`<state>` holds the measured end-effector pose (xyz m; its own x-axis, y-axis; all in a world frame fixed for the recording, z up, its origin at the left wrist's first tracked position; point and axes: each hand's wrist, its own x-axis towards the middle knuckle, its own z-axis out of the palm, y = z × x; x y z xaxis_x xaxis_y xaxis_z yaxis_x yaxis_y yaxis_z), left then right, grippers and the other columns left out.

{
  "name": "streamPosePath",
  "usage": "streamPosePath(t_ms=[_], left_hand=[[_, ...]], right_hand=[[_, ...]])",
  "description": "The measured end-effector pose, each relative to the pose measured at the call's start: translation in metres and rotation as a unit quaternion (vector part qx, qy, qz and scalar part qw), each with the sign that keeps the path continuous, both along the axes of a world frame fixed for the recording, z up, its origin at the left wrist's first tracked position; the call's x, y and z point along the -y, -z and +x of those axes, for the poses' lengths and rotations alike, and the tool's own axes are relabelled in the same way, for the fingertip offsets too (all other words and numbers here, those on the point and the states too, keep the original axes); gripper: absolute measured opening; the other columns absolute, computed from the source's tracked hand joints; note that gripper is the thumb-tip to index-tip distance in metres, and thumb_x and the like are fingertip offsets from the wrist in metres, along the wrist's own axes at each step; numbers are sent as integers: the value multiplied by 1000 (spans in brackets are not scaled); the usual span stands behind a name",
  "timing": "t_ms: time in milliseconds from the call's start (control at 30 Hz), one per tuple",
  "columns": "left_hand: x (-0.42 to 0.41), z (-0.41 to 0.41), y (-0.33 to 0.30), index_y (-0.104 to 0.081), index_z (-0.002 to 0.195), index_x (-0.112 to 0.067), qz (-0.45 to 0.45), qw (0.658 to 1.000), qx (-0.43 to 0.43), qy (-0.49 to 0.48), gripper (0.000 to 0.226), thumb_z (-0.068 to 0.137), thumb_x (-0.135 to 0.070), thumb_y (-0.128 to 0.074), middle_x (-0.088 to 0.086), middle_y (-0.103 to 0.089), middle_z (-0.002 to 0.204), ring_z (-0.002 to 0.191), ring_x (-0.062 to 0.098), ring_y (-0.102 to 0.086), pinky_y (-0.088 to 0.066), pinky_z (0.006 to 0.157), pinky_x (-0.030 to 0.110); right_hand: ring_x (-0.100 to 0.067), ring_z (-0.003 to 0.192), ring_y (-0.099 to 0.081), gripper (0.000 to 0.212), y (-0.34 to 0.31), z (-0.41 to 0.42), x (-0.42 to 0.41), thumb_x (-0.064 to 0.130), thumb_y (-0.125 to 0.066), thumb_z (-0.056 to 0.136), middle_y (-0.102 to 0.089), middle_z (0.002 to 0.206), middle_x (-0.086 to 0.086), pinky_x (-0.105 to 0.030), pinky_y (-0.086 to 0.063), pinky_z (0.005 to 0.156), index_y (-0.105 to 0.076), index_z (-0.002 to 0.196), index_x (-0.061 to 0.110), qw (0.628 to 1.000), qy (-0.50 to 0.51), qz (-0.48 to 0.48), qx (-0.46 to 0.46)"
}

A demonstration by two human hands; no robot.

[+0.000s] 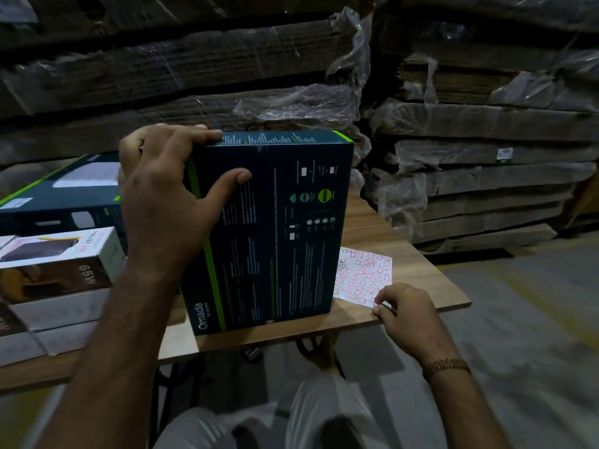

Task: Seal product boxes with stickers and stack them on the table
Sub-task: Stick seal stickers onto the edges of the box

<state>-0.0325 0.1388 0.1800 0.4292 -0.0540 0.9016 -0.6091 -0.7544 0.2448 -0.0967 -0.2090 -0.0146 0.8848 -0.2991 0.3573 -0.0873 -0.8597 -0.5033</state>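
A dark teal Omada product box (285, 228) with green stripes stands upright on the wooden table (405, 264). My left hand (168, 196) grips its upper left corner, fingers over the top edge and thumb on the printed face. To the right of the box lies a white sticker sheet (363, 273) covered with small red stickers. My right hand (408, 315) pinches at the near corner of that sheet with thumb and fingertips; whether a sticker is between them is too small to tell.
Another dark teal box (61, 192) lies flat at the left, with white and brown product boxes (55, 270) stacked in front of it. Wrapped stacks of flattened cardboard (479, 176) rise behind and to the right. My knees show below the table edge.
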Motion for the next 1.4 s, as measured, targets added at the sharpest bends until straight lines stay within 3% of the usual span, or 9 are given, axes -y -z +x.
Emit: streamPosePath(t_ms=[100,267,467,867,967,1067,1167,1400], left_hand=[[0,1,0,-66,135,-23,1,1000,1,-1,58,94,-64,-68,1,-64,137,137,34,-45,-39,106,39],[0,0,-1,-66,136,-23,-1,1000,-2,-2,58,94,-64,-68,0,-64,138,138,34,-44,-36,104,35],[1,0,0,-66,134,-25,-6,1000,-1,2,56,94,-63,-69,-1,-64,136,136,34,-45,-42,105,42],[0,1,-1,-67,133,-26,-4,1000,-2,4,57,93,-66,-68,-2,-65,135,137,31,-45,-38,106,38],[0,1,-1,-67,134,-26,-5,1000,-5,4,57,93,-65,-68,-2,-64,136,137,31,-44,-38,106,39],[0,4,-2,-67,134,-27,-3,1000,-7,3,57,93,-66,-67,-2,-64,135,137,31,-44,-41,106,43],[0,6,-3,-66,134,-27,-2,1000,-9,4,57,93,-68,-66,-1,-64,135,137,32,-44,-42,104,45],[0,7,-2,-67,133,-27,-7,1000,-6,4,58,92,-68,-68,-2,-65,134,137,31,-45,-42,106,44]], right_hand=[[-17,95,-67,16,0,1,0,4,-75,90,-74,102,-1,-33,-57,87,-79,101,15,1000,16,4,-10],[-18,90,-66,30,0,2,-4,-7,-66,82,-71,96,0,-24,-48,76,-76,90,20,999,28,7,-22],[-20,91,-57,27,-12,4,-12,-3,-58,78,-62,97,1,-31,-47,74,-65,81,23,998,34,20,-51],[-17,90,-51,14,-13,7,-14,5,-61,83,-52,92,4,-31,-44,72,-58,77,18,998,16,10,-68],[-16,89,-53,15,-12,4,-13,4,-59,83,-54,93,4,-30,-43,69,-59,82,18,999,9,16,-50],[-16,93,-60,19,-11,0,-11,2,-63,85,-64,98,2,-32,-54,78,-70,93,18,999,14,19,-26],[-19,90,-66,17,-6,-3,-10,3,-69,82,-71,96,-1,-34,-57,80,-77,91,15,1000,20,5,1],[-21,87,-65,10,-7,-1,-16,10,-70,80,-71,91,-1,-34,-54,76,-73,80,19,999,47,1,5]])
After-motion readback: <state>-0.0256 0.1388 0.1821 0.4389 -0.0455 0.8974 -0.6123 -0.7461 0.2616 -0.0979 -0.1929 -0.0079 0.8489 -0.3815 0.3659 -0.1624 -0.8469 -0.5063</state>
